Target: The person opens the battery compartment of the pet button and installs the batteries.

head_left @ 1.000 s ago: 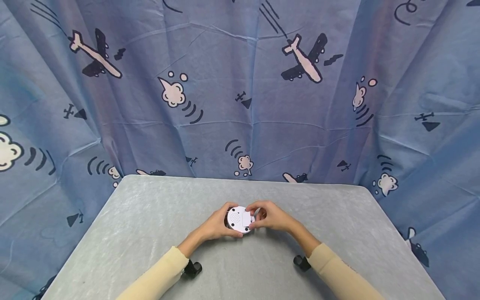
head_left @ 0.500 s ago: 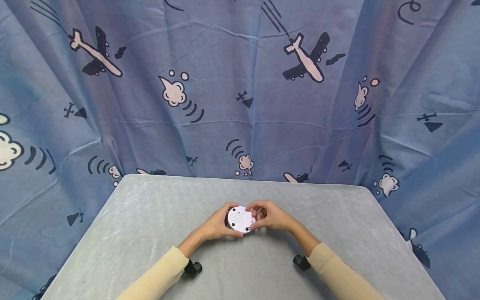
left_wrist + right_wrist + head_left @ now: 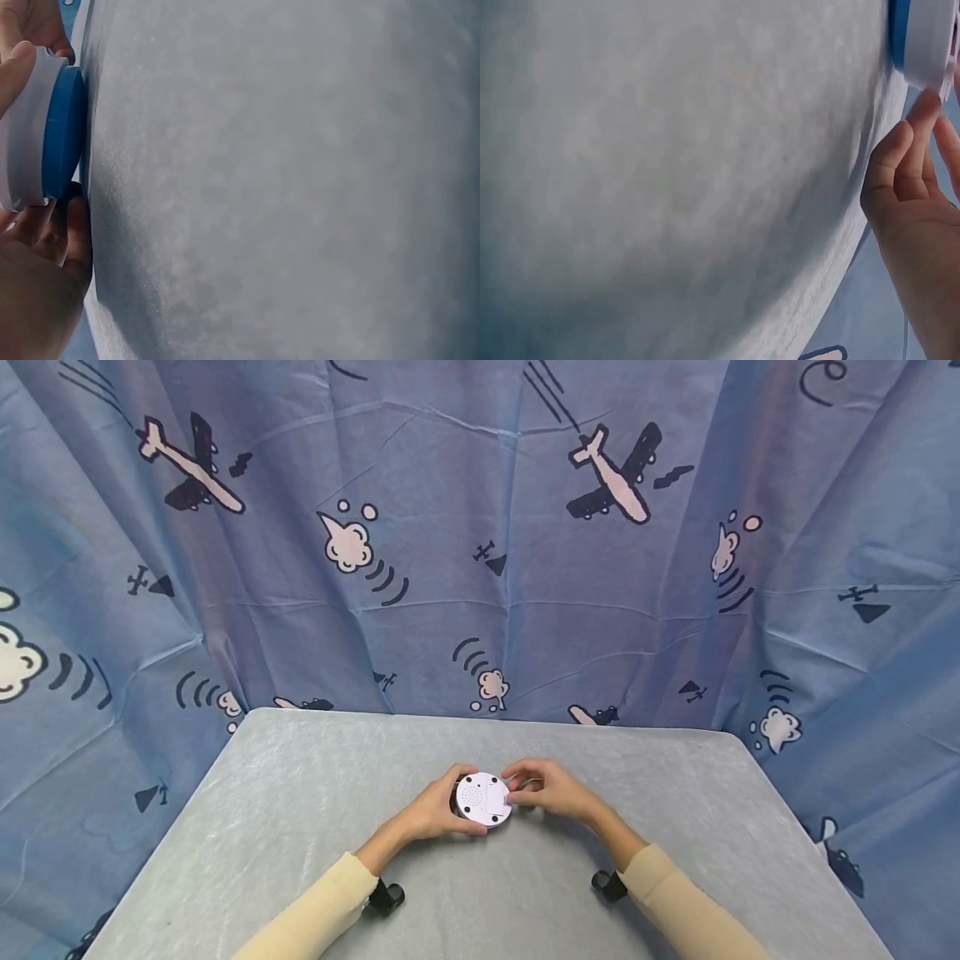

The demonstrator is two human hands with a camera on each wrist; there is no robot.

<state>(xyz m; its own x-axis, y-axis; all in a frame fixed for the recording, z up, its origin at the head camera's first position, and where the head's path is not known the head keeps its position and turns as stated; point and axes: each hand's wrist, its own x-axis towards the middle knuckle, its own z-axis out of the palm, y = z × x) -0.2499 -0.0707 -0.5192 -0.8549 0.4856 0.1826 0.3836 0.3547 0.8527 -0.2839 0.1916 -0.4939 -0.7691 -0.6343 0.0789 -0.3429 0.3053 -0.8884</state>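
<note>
A round white device with dark round feet, a patch of small holes and a rectangular cover faces upward over the table. Its other side is a blue disc, turned to the tabletop. My left hand grips the device around its left side, thumb along the near edge and a finger at the far edge. At the right rim is my right hand, its thumb tip on the cover's outer edge and its bent fingers by the rim. In the right wrist view a fingertip meets the white side.
A grey cloth-like surface covers the table. Behind and around it hangs a blue curtain printed with planes and clouds. Black wrist camera mounts sit beneath both cream sleeves.
My right hand has shifted slightly to the right, its index finger coming off the device's face and its thumb sliding to the cover's outer edge. The left hand has kept its grip.
</note>
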